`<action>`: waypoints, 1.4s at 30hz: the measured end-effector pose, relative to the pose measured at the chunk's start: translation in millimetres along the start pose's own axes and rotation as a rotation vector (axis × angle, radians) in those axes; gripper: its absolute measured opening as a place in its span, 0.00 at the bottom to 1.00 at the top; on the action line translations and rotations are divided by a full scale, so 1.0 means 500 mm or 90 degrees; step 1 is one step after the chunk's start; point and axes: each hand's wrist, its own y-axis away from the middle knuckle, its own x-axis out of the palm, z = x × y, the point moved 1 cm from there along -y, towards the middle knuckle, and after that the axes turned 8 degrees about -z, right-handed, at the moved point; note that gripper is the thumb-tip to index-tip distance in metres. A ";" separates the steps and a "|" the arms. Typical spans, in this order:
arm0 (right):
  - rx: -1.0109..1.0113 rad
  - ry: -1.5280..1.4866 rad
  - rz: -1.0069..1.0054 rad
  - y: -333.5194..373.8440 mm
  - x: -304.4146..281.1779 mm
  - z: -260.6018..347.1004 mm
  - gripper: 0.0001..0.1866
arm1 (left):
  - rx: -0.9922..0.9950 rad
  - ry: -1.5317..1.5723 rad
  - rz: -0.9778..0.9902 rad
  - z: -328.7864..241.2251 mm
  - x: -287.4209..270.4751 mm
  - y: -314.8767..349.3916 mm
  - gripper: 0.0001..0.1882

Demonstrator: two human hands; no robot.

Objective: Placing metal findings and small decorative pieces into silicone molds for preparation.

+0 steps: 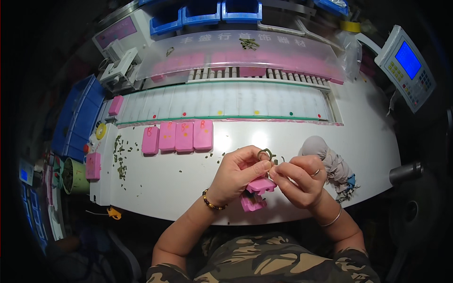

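My left hand and my right hand meet over the front edge of the white table. Between their fingertips they pinch a small dark green ring-shaped piece. A pink rubber block sits in the left palm, with a second pink block just under it. A bead bracelet is on my left wrist, and my right hand wears a ring and a metal bangle.
Several pink blocks lie in a row ahead of me, behind them a long tray of white slats. Green scraps litter the left. A grey cloth bundle lies right. Blue bins and a keypad controller stand farther back.
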 end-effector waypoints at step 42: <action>0.756 -0.456 0.574 -0.065 -0.066 -0.286 0.08 | -0.001 -0.160 -0.033 0.007 0.012 0.000 0.12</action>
